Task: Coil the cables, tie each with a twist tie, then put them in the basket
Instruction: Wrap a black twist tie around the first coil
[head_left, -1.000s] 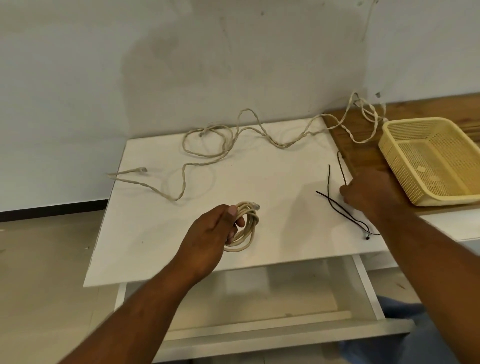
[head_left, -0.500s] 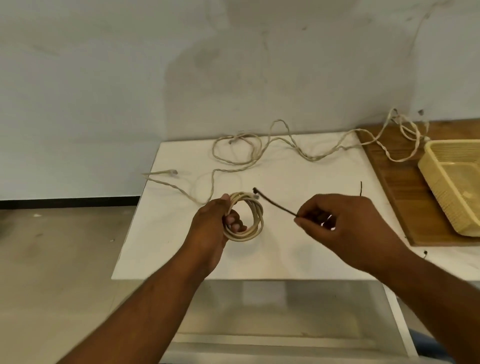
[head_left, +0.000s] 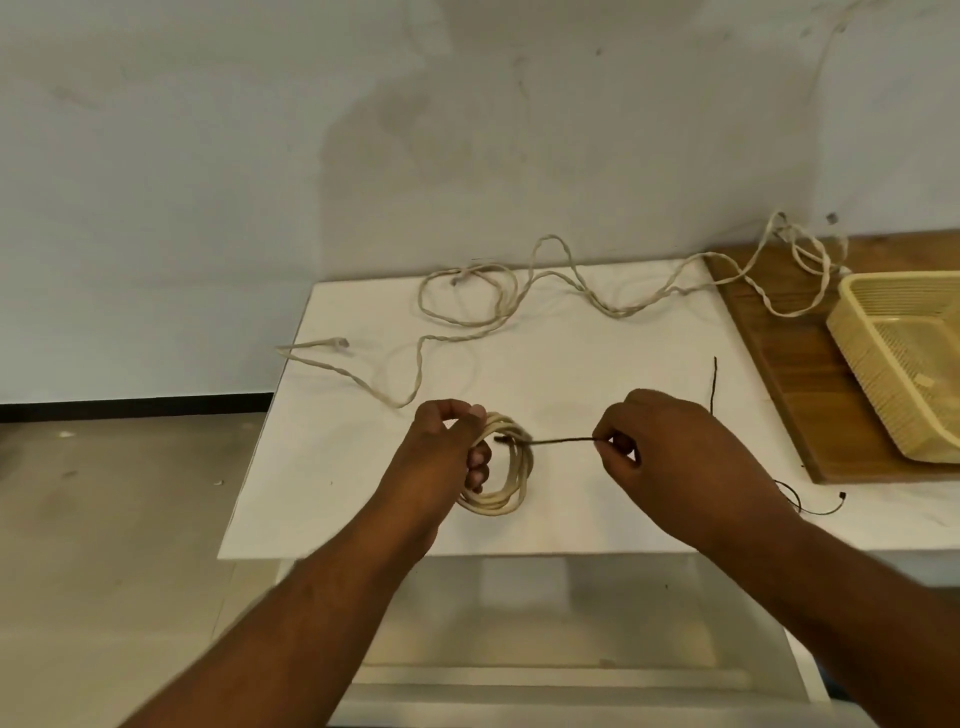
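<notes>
The left hand (head_left: 447, 457) is gripping the coil (head_left: 511, 480), with the thumb pressing on top and the fingers curling through the middle. Whether the coil is resting on the white table (head_left: 332, 467) or hanging just above it cannot be told. The coil is sitting near the table's front edge, well in from the left edge and well apart from the board (head_left: 789, 374) on the right. The right hand (head_left: 670, 457) is pinching a dark tie (head_left: 556, 442) between thumb and forefinger, the other fingers curling in. The tie is running level to the left, and its far end is lying across the coil's upper right strands. A loose cable (head_left: 467, 306) is sprawling over the back of the table. One end is poking past the left edge, loops are lying close to the back edge by the wall (head_left: 260, 156), and the rest is trailing onto the board toward the basket's back corner. The basket (head_left: 893, 364) is sitting on the board, with the frame's right edge cutting it off. White tabletop is showing between the coil and the loose cable, and between the right hand and the board. A second tie (head_left: 714, 384) is lying in that strip behind the right hand. A third tie (head_left: 810, 506) is curling beside the right wrist, its tip ending near the board's front corner. Floor (head_left: 104, 519) is lying beyond the left edge, and a lower shelf (head_left: 519, 623) is showing beneath the front edge between the forearms.
</notes>
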